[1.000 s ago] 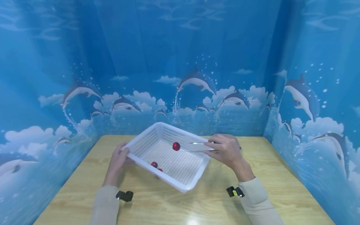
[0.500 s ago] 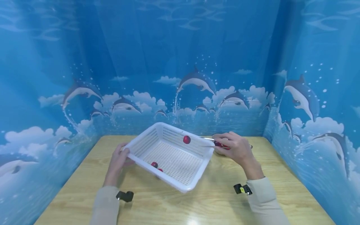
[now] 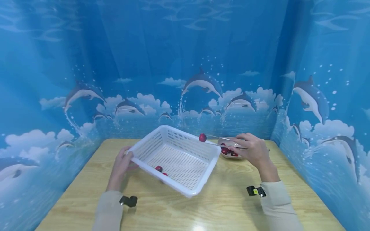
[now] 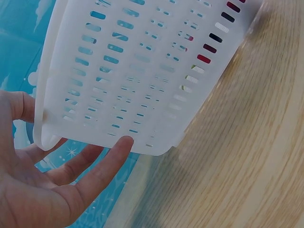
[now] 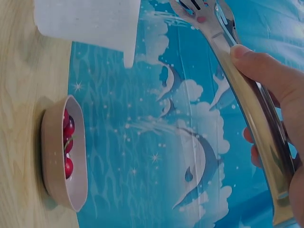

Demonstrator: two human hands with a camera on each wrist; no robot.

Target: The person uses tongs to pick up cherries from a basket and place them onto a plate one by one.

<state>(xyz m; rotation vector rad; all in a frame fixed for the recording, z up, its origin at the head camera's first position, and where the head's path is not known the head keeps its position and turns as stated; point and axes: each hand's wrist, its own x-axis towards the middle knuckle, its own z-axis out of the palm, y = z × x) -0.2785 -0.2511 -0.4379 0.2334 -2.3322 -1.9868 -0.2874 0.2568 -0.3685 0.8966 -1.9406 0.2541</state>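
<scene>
In the head view, my left hand [image 3: 120,163] grips the left corner of a white perforated plastic basket [image 3: 179,163], which is tilted above the table. The left wrist view shows the fingers under the basket's wall [image 4: 104,85] and the thumb side at its rim. My right hand [image 3: 255,152] holds metal tongs [image 5: 247,99] around the middle. A red cherry [image 3: 202,137] is at the tongs' tips, over the basket's far right rim. Two cherries [image 3: 158,168] lie inside by the near wall, one partly hidden by it.
Beyond the basket's right end, a small pinkish bowl [image 5: 52,152] with several cherries [image 5: 69,168] stands on the wooden table [image 3: 219,205], partly covered by the right hand in the head view. Blue dolphin-print curtains [image 3: 185,64] enclose the back and sides.
My right hand has moved right and slightly up, carrying the tongs and cherry from over the basket's middle to its far right rim. The bowl has come into view. The left hand stays put.
</scene>
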